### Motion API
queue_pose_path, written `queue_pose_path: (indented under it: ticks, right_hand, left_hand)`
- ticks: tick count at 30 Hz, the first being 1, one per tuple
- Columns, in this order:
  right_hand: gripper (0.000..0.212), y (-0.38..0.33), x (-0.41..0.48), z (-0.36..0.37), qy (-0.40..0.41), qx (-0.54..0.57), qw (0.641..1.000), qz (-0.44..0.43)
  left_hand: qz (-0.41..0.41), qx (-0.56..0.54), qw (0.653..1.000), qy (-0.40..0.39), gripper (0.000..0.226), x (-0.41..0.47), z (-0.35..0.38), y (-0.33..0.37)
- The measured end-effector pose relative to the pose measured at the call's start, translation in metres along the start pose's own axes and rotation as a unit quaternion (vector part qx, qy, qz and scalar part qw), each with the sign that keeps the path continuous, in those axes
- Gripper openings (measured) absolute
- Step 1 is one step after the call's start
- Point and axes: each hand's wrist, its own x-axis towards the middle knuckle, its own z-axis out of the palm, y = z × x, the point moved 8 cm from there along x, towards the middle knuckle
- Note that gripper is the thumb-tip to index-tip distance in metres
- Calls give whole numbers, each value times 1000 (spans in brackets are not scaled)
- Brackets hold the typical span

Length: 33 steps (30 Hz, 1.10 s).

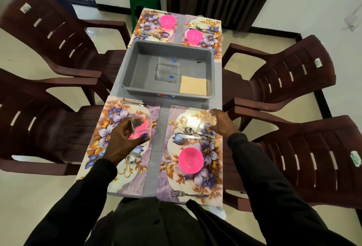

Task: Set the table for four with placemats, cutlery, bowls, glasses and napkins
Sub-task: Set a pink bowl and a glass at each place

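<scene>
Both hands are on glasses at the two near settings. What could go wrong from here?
1. The left hand holds the left glass in front of, apparently over, the pink bowl. Lowered there, it might knock the bowl or end up tilted on its rim.
2. The right hand is curled round the right glass, close beside the spoon and knife. Its base could catch the cutlery and tip.

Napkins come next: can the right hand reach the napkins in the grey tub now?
Probably yes. The napkins lie in the near right corner of the open tub, just beyond the right hand; only the low wall lies between. Its grip holds a glass.
</scene>
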Motion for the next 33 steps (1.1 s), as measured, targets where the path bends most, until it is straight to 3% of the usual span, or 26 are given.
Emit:
queue_pose_path:
  ticks: [6, 12, 16, 20, 33]
  right_hand:
    - [77, -10, -11, -12, 19, 3, 1000, -17]
    - [53, -54, -44, -47, 114, 115, 985, -59]
    - [44, -122, -74, -27, 39, 209, 968, -133]
    - [72, -183, -95, 14, -43, 191, 958, -208]
    - [68, -296, -90, 65, -29, 102, 944, -313]
  left_hand:
    - [-3, 2, 1000, -3, 68, -1, 2, -3]
    - [-7, 2, 1000, -16, 59, -1, 13, 3]
    - [-1, -5, 999, -37, 60, -4, 23, 4]
    - [14, 12, 998, -62, 66, -7, 28, 6]
    - [22, 21, 999, -37, 70, -22, -57, -20]
